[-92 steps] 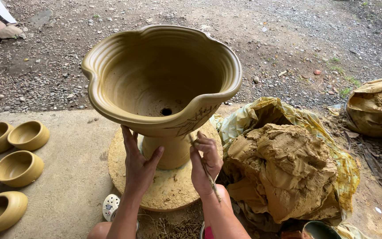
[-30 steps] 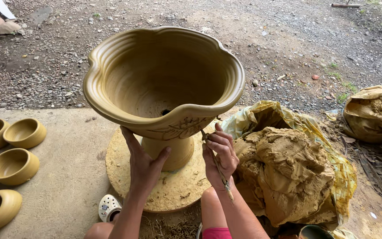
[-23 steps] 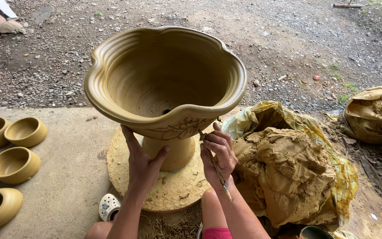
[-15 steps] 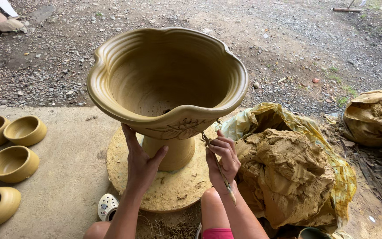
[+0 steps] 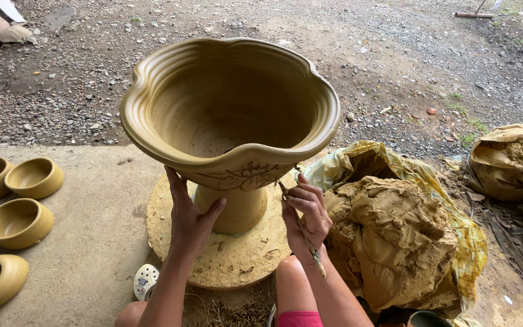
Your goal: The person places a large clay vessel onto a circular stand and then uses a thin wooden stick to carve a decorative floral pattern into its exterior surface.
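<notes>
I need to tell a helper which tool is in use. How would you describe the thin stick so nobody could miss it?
Start at the big scalloped clay pot on its round turntable. Just right of the pedestal, the right hand grips a slim carving stick, its tip at the flower carving. It is the only thin, pencil-like thing there.

My right hand [image 5: 307,215] now sits higher and closer to the clay bowl [image 5: 231,115] than three seconds ago, when it hung lower beside the pedestal. The thin carving stick [image 5: 301,227] now has its tip up against the leaf pattern [image 5: 243,177] under the rim. My left hand [image 5: 190,218] has crept slightly upward against the bowl's underside.
</notes>
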